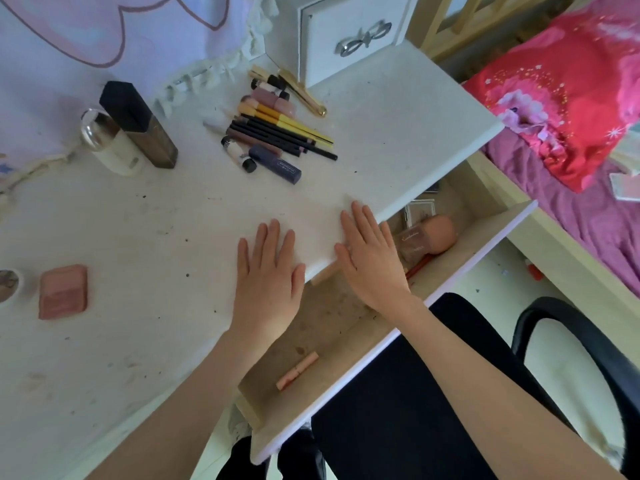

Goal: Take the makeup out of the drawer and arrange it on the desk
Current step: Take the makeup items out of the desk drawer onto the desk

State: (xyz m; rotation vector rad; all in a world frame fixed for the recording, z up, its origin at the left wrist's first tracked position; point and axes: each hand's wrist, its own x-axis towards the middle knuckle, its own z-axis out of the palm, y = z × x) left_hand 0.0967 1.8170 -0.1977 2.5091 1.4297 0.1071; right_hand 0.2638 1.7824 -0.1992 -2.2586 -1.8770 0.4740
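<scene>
My left hand (268,271) lies flat with straight fingers on the white desk (138,237) near its front edge. My right hand (370,258) is open too, fingers straight, over the desk edge and the open drawer (467,244). Neither hand holds anything. In the drawer lie a pink lipstick tube (298,370), a beige tube (325,273) partly under the desk edge, a peach bottle (429,235) and small boxes (420,207). On the desk sits a cluster of brushes, pencils and tubes (277,133).
A dark tall bottle (138,124) and a white jar (110,143) stand at the desk's back left. A pink compact (63,291) and a round jar (8,284) lie at the left edge. A black chair (450,393) is below the drawer; a bed (571,133) is at right.
</scene>
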